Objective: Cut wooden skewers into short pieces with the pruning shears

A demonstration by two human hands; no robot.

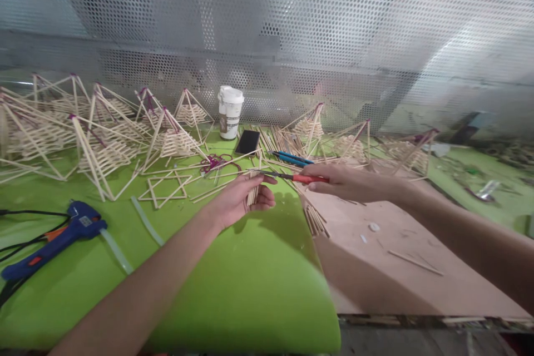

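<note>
My left hand [237, 200] is closed around a small bundle of short wooden sticks [252, 192], held upright above the green tabletop. My right hand [337, 179] grips red-handled scissors [306, 178], their thin dark blades pointing left across the top of the bundle. Whether the blades touch a stick I cannot tell. Just beyond the right hand lies a blue-handled tool [292, 159]. A pile of cut sticks [316, 221] rests below the scissors, at the border of green cover and brown board.
Pyramid-shaped stick frames [177, 142] stand along the left and back. A lidded paper cup [230, 112] and a dark phone [247, 142] sit at the back. A blue glue gun [58, 242] with cables lies left. Behind rises a perforated metal panel [250, 22].
</note>
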